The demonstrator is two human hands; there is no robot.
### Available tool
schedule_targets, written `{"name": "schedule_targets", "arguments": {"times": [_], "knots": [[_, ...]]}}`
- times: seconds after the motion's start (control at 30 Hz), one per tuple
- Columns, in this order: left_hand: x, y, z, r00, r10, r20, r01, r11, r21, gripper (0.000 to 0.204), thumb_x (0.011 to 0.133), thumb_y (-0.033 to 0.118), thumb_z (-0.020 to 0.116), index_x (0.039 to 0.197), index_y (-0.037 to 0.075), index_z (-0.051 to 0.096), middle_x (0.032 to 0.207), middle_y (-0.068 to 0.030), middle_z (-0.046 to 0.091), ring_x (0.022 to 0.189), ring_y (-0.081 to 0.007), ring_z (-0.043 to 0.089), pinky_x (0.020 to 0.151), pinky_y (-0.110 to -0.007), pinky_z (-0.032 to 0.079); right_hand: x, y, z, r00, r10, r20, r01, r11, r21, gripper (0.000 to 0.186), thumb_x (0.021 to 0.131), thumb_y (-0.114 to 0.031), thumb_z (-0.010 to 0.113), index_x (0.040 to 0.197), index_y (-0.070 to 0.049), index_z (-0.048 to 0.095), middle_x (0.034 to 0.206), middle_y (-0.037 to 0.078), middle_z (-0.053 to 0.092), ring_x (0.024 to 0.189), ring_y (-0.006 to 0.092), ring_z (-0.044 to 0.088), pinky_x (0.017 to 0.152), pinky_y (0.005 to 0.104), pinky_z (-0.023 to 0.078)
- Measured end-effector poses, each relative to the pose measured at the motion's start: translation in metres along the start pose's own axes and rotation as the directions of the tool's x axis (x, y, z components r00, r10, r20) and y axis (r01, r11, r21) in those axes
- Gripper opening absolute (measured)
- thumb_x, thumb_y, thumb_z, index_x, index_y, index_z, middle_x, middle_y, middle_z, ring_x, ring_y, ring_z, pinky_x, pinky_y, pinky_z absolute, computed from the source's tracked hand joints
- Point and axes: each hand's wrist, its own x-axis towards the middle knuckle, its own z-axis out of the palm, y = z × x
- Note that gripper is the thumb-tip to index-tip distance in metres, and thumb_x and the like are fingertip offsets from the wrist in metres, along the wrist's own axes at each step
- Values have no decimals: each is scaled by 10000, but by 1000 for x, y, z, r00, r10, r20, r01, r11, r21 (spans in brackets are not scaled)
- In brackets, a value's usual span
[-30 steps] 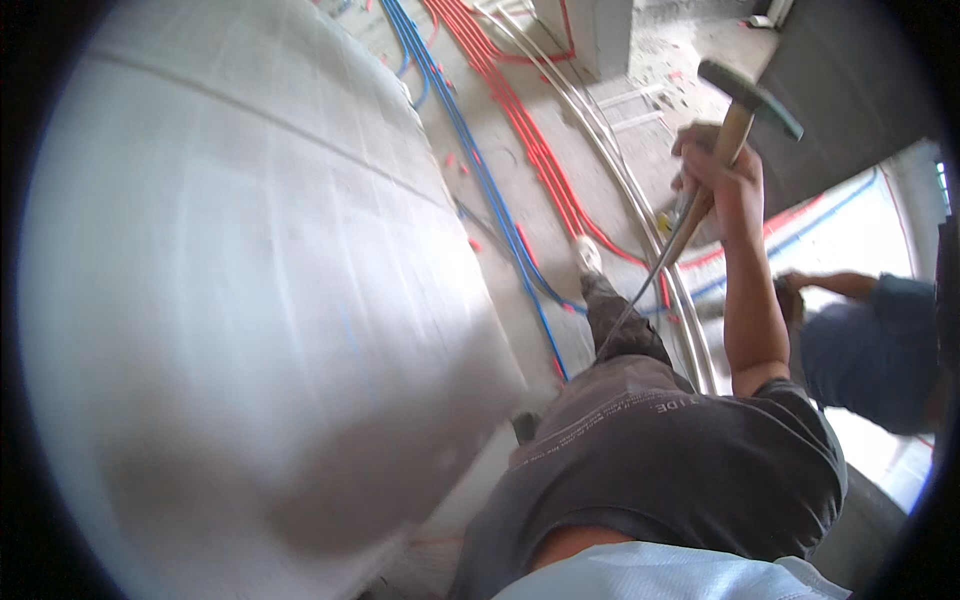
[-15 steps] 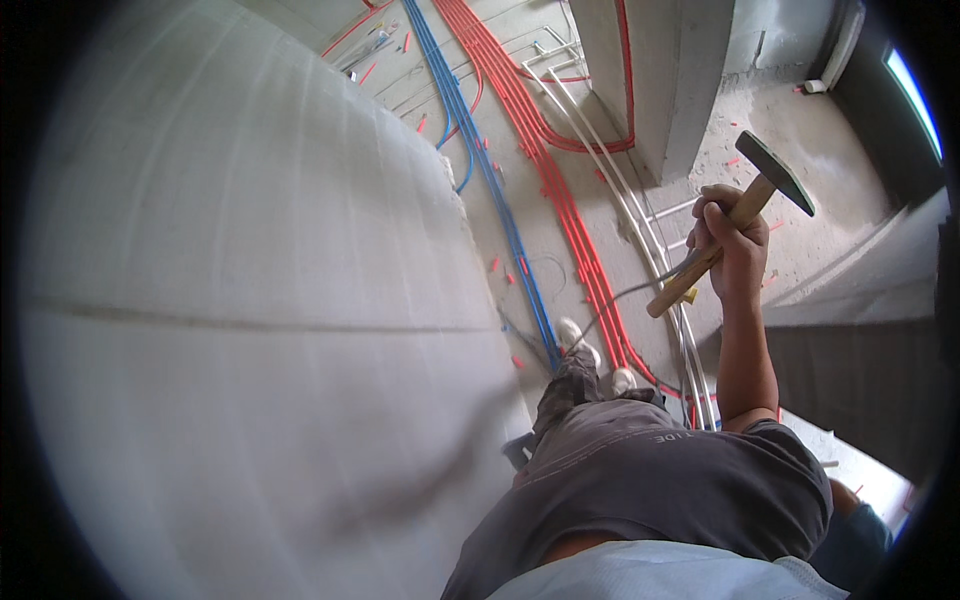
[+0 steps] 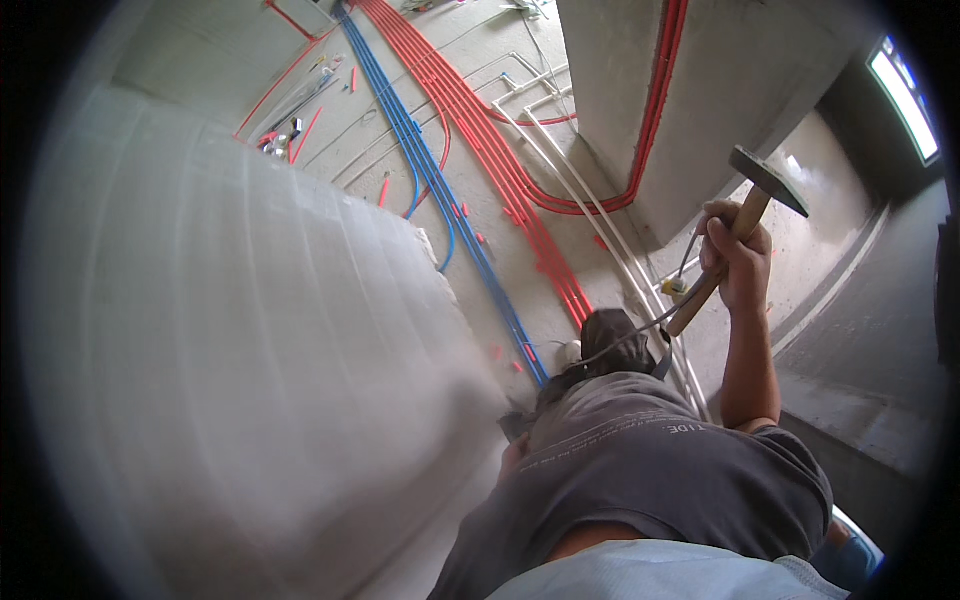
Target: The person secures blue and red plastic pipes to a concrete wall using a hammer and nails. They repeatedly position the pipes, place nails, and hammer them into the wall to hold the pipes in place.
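Observation:
My right hand is raised on the right, its fingers wrapped round the wooden handle of a hammer. The steel head points up, and the handle's end sticks out below my fist. A thin grey cable runs from beside this hand down toward my legs. Close under the fist is a small yellow piece; whether it hangs on the cable I cannot tell. Low at my left hip a sliver of my left hand or wrist shows beside a dark object; its fingers are hidden.
A pale wall rises close on my left. Blue pipes, red pipes and white pipes run along the floor ahead. A concrete column stands ahead right, with red pipe up its side. Tools and scraps lie far left.
My view has shifted, showing more floor and wall ahead. One leg has come forward over the red pipes. The hammer stays gripped in my right hand; a bit of my left arm now shows.

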Motion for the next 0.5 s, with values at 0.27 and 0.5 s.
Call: {"name": "schedule_targets", "arguments": {"times": [0.27, 0.5], "knots": [[140, 207, -102, 998, -47, -41, 48, 998, 39, 241, 835, 209, 759, 892, -21, 717, 757, -98, 683, 699, -212, 667, 627, -373, 510, 244, 99, 133, 998, 57, 19, -56, 998, -36, 181, 951, -100, 663, 1098, 6, 651, 847, 75, 639, 577, 119, 566, 558, 293, 492], [264, 413, -190, 996, -61, -68, 66, 995, 78, 241, 836, 206, 758, 893, -24, 716, 760, -103, 686, 700, -216, 670, 629, -375, 513, 478, 165, 277, 986, 140, 91, -147, 987, 72, 159, 927, -53, 675, 1067, 18, 654, 815, 77, 672, 588, 109, 598, 540, 259, 484]]}}
